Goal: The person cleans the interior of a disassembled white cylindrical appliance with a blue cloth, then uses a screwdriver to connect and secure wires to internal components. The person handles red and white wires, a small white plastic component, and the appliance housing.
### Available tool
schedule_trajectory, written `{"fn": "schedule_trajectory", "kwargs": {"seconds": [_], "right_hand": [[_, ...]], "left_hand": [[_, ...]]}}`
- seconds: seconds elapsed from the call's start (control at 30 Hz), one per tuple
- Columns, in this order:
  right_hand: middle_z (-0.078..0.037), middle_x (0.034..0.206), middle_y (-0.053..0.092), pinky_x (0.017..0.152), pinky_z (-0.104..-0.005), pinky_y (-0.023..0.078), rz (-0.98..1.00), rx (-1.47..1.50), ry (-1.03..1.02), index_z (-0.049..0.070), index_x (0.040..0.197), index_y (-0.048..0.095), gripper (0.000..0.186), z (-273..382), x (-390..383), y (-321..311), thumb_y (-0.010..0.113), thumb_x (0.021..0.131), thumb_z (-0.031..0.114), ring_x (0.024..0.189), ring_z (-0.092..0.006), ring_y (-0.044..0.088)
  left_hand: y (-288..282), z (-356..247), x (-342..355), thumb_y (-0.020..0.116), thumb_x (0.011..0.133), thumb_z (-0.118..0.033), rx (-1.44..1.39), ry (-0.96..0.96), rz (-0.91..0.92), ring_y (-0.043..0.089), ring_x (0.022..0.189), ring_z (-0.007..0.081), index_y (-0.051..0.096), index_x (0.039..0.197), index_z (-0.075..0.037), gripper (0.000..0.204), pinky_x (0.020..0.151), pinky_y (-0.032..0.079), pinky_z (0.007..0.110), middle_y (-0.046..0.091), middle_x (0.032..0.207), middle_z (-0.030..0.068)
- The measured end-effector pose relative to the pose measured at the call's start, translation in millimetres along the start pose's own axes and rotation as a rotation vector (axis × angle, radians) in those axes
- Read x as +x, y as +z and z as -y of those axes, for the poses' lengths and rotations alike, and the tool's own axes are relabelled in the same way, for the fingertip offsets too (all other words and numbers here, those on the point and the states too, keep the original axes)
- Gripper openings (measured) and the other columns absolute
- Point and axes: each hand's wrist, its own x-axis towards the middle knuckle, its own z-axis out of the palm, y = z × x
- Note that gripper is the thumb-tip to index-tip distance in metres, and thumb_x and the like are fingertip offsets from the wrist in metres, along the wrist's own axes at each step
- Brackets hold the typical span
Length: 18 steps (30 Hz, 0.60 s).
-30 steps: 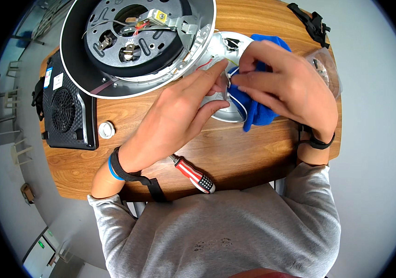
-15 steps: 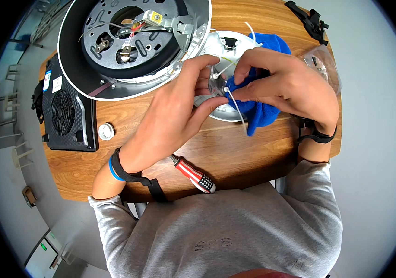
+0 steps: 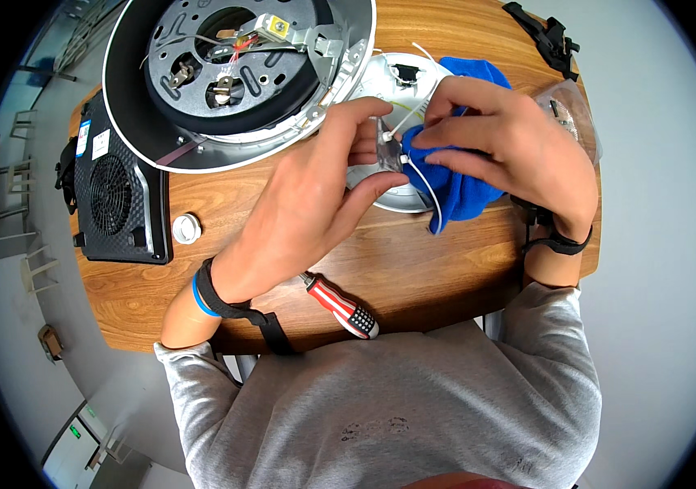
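A repair or electronics workbench, judged from what lies on my wooden table (image 3: 413, 269); the landmark is the large round appliance base (image 3: 234, 73), opened to expose its metal plate, wiring and terminals, at the far side of the table; just left of it, a black vented housing with a fan grille (image 3: 116, 196); near its lower left edge, a small white cap (image 3: 186, 229); well toward me from it, a screwdriver with a striped handle (image 3: 341, 305) lies near the table edge; to its right, a white round part (image 3: 401, 77); beyond the table, bare grey floor (image 3: 665, 147).
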Motion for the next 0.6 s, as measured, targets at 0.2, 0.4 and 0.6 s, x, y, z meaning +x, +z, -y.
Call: {"fn": "schedule_trajectory", "kwargs": {"seconds": [0.2, 0.4, 0.6], "right_hand": [[-0.009, 0.11, 0.071, 0.085, -0.045, 0.061, -0.064, -0.004, -0.02, 0.004, 0.114, 0.086, 0.023, 1.5, 1.3, 2.7, 0.088, 0.093, 0.015, 0.096, -0.0319, 0.076], [-0.01, 0.112, 0.071, 0.086, -0.044, 0.061, -0.045, -0.024, -0.016, 0.003, 0.114, 0.086, 0.021, -0.4, 3.3, 1.5, 0.087, 0.096, 0.013, 0.097, -0.0317, 0.075], [-0.01, 0.116, 0.071, 0.088, -0.0414, 0.062, -0.119, -0.034, 0.045, 0.003, 0.116, 0.087, 0.019, 3.8, 3.7, 2.4, 0.086, 0.099, 0.012, 0.1, -0.0289, 0.075]], "left_hand": [[1.4, 4.8, -0.1, 0.09, 0.1, -0.005, 0.006, 0.055, -0.015, 0.083, 0.111, 0.0287, 0.057, 0.165, -0.004, 0.073, 0.097, 0.07, 0.041, 0.08, 0.124, 0.0217], [0.3, 2.4, 1.8, 0.088, 0.1, -0.004, 0.092, 0.121, -0.015, 0.083, 0.1, 0.0309, 0.06, 0.166, -0.003, 0.071, 0.086, 0.068, 0.041, 0.079, 0.111, 0.0198], [3.1, 3.4, 1.1, 0.086, 0.101, -0.002, 0.059, 0.119, -0.024, 0.081, 0.097, 0.0292, 0.058, 0.17, -0.003, 0.075, 0.082, 0.066, 0.04, 0.076, 0.107, 0.0183]]}}
